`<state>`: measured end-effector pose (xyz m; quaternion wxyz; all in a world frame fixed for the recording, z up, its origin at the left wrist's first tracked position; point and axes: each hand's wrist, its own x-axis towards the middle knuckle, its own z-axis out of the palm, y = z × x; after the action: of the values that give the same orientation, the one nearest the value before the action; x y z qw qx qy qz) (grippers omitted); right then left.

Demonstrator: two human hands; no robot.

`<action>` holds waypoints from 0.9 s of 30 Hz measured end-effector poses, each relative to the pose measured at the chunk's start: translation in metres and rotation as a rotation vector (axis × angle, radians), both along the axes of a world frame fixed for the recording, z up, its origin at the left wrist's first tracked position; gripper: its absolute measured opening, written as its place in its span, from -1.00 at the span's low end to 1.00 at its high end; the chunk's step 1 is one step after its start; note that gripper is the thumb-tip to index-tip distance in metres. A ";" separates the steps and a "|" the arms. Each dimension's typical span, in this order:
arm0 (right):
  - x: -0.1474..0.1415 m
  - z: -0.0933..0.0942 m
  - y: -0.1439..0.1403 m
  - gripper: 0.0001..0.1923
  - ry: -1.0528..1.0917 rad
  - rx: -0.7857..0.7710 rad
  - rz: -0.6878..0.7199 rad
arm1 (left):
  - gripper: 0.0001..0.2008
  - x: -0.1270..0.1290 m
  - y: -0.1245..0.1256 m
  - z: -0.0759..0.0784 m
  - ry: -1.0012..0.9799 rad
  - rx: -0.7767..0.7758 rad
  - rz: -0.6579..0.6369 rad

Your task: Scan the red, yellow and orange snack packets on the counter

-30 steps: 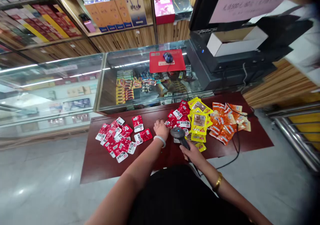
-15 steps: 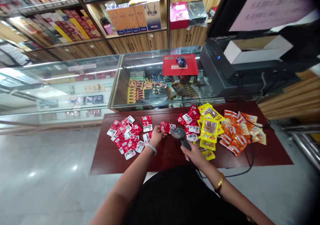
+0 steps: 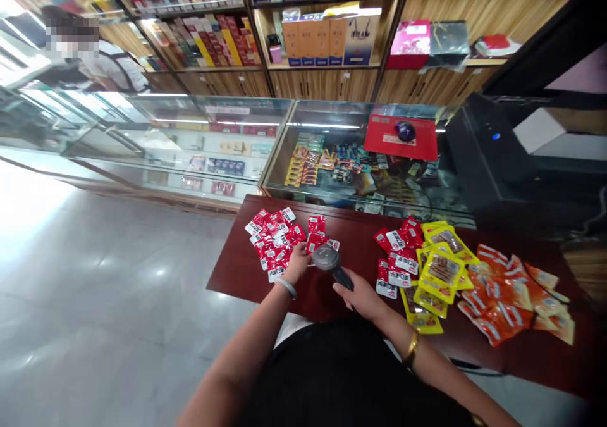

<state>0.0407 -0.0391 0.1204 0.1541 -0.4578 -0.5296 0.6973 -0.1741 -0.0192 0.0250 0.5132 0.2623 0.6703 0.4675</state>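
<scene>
We stand in a shop with a pale polished floor. Wooden shelves along the back wall carry boxes and cartons, and two glass display cases run in a line in front of them. A red mat with a dark mouse lies on top of the right-hand case. A black machine rises at the right edge, and another person stands far off at the upper left.

Our dark red counter sits just before the cases. On it lie four heaps of packets — too overlapped for an exact count. The red packets at the left number roughly fifteen; a second red heap near the middle holds about eight; the yellow packets beside them about six; the orange packets at the right a dozen or so.

Our left hand rests at the edge of the left red heap, its grip pinching one red packet. Our right hand has its grip wrapped tight round the handle of one scanner, whose head hangs just over that packet — touching or not, we cannot tell.
</scene>
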 end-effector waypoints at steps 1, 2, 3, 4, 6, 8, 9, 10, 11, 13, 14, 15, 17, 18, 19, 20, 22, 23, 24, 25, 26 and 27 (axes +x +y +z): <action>-0.001 0.000 -0.002 -0.34 -0.003 -0.001 0.001 | -0.59 -0.003 -0.003 -0.002 -0.067 -0.019 0.039; -0.001 -0.001 -0.004 -0.34 -0.006 0.000 -0.004 | -0.58 -0.007 -0.006 -0.004 -0.098 -0.048 0.083; 0.000 -0.002 -0.006 -0.35 -0.008 0.002 -0.012 | -0.57 -0.011 -0.009 -0.004 -0.098 -0.069 0.122; 0.003 -0.002 -0.009 -0.36 -0.010 0.002 -0.021 | -0.58 -0.015 -0.010 -0.003 -0.072 -0.081 0.161; 0.011 -0.005 -0.013 -0.38 -0.014 -0.003 -0.052 | -0.61 -0.024 -0.011 0.002 0.059 -0.081 0.228; 0.022 -0.008 -0.017 -0.39 -0.013 -0.011 -0.100 | -0.63 -0.031 -0.008 0.010 0.362 -0.070 0.282; 0.029 -0.010 -0.019 -0.39 -0.013 -0.015 -0.130 | -0.61 -0.032 -0.005 0.015 0.553 -0.050 0.297; 0.036 -0.011 -0.021 -0.40 -0.013 -0.017 -0.165 | -0.58 -0.031 -0.002 0.018 0.719 -0.012 0.289; 0.043 -0.013 -0.024 -0.40 -0.016 -0.020 -0.202 | -0.57 -0.028 0.003 0.021 0.843 0.031 0.254; 0.059 -0.016 -0.029 -0.39 -0.028 -0.031 -0.273 | -0.59 -0.011 0.013 0.023 0.955 0.117 0.113; 0.068 -0.017 -0.033 -0.39 -0.034 -0.038 -0.305 | -0.62 0.002 0.018 0.022 0.949 0.150 0.015; 0.076 -0.018 -0.036 -0.39 -0.039 -0.044 -0.336 | -0.66 0.018 0.023 0.020 0.921 0.173 -0.087; 0.094 -0.021 -0.043 -0.41 -0.041 -0.051 -0.397 | -0.71 0.056 0.031 0.011 0.822 0.191 -0.281; 0.102 -0.022 -0.047 -0.42 -0.044 -0.057 -0.428 | -0.72 0.077 0.034 0.006 0.758 0.188 -0.357; 0.110 -0.023 -0.051 -0.43 -0.049 -0.067 -0.460 | -0.72 0.097 0.037 0.001 0.682 0.181 -0.427; 0.117 -0.024 -0.054 -0.44 -0.054 -0.082 -0.492 | -0.70 0.117 0.041 -0.003 0.617 0.163 -0.483; 0.131 -0.026 -0.059 -0.43 -0.062 -0.113 -0.552 | -0.68 0.153 0.050 -0.008 0.553 0.133 -0.552; 0.136 -0.027 -0.061 -0.43 -0.063 -0.124 -0.582 | -0.68 0.169 0.056 -0.009 0.550 0.137 -0.577; 0.142 -0.027 -0.062 -0.43 -0.061 -0.131 -0.607 | -0.67 0.183 0.063 -0.008 0.559 0.146 -0.600; 0.146 -0.028 -0.063 -0.43 -0.058 -0.134 -0.629 | -0.65 0.196 0.071 -0.007 0.582 0.162 -0.622; 0.150 -0.029 -0.062 -0.43 -0.054 -0.136 -0.649 | -0.64 0.208 0.081 -0.004 0.616 0.178 -0.644; 0.154 -0.029 -0.061 -0.43 -0.049 -0.138 -0.664 | -0.62 0.218 0.091 -0.002 0.658 0.191 -0.668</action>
<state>0.1948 -0.1001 0.0909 0.3286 -0.6312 -0.3066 0.6322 0.0440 0.0714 0.0234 0.3695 0.6432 0.6304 0.2288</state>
